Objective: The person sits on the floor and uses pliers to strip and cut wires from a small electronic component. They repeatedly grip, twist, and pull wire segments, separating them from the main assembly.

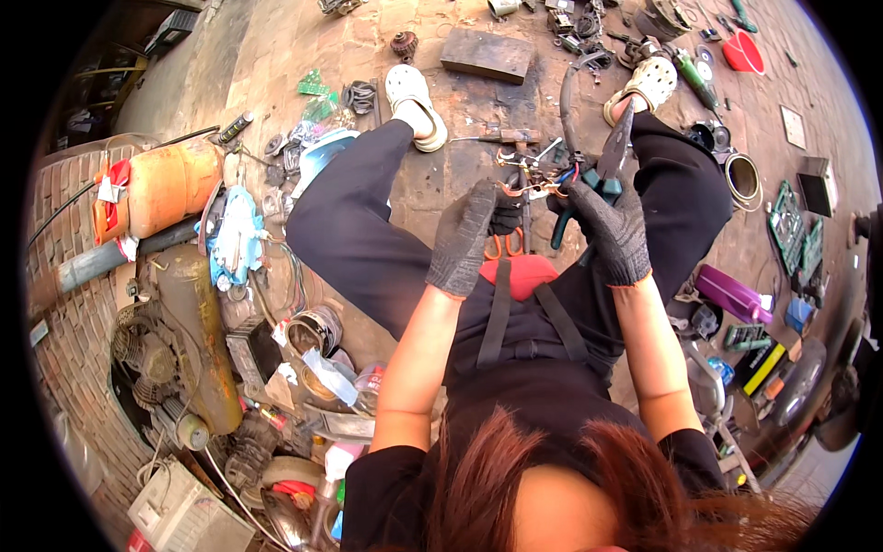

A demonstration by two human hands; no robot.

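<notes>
My left hand (pixel 458 235), in a dark knit glove, is closed on a bent copper-coloured piece (pixel 510 190). Beside it, my right hand (pixel 607 225), gloved too, grips long-nosed pliers (pixel 612 152) with dark and teal handles; its fingertips are near red and blue wires (pixel 567 173). A thick dark cable (pixel 566 110) curves up from those wires. Small metal fittings (pixel 522 161) and a hammer-like tool (pixel 515 136) are between my feet. Orange tool handles (pixel 506 247) show below my hands, over a red object (pixel 522 279) between my legs. Where the pieces join is too small to tell.
An orange gas cylinder (pixel 170 184), rusty tank (pixel 189 340) and cluttered parts surround me at left. A dark metal block (pixel 486 55) lies ahead. A red bucket (pixel 743 52), green tool cases (pixel 786 230) and a purple case (pixel 731 294) sit at right.
</notes>
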